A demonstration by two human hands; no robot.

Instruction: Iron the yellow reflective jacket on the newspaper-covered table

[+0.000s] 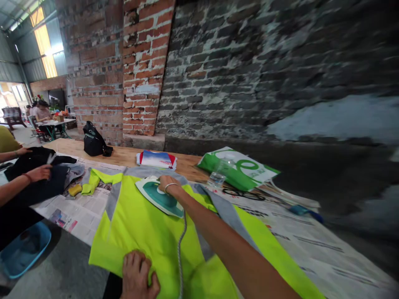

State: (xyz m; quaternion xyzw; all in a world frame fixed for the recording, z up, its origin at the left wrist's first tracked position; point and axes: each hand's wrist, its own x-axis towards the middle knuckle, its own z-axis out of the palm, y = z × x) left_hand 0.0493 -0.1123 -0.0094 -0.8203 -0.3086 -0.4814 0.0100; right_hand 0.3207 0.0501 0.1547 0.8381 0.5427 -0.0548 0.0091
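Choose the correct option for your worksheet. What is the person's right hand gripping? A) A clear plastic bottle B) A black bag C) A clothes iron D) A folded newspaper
C. The right hand is closed around the handle of the teal-and-white clothes iron, which sits on the yellow-green hi-vis garment.

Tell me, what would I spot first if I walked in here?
The bright yellow-green hi-vis garment spread over newspaper on the wooden table pops out first, with a teal iron under the right hand on top. Behind it lies a green-and-white plastic bag, below a huge patchy brick wall.
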